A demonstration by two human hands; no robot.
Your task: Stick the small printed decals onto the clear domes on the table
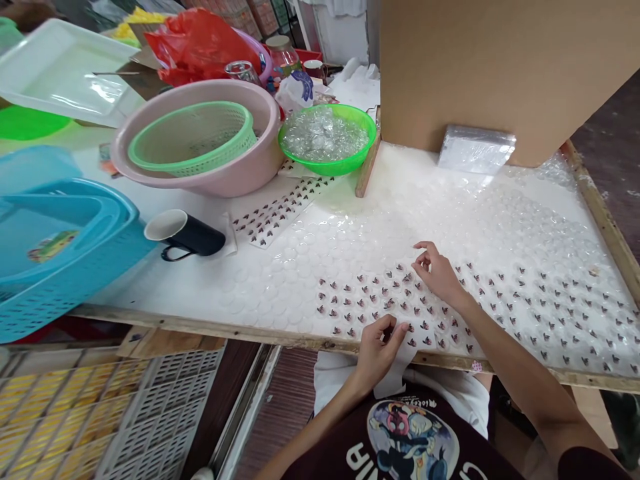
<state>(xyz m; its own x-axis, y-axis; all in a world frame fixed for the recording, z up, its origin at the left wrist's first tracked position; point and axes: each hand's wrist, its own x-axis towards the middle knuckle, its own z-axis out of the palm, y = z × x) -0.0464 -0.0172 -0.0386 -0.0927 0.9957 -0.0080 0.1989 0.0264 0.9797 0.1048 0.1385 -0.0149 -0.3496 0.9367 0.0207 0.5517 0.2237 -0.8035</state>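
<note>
My left hand (pixel 377 350) is at the table's front edge, its fingers curled around a white sticker sheet (pixel 395 377) that hangs down over the edge toward my lap. My right hand (pixel 436 275) is over the table, thumb and fingers bent together in a pinch; whatever is between the fingertips is too small to make out. Below and around both hands lie many clear round discs (pixel 285 283) in close rows. Small dark-and-pink printed stickers (pixel 367 300) sit on the discs in front of me and to the right.
A dark mug (pixel 200 235) lies on its side at left, near a blue basket (pixel 30 293). Behind stand a pink basin (pixel 200 187) and a green bowl (pixel 333 167) of clear discs. A cardboard sheet (pixel 490 67) rises at the back; wooden strips (pixel 603 207) edge the table.
</note>
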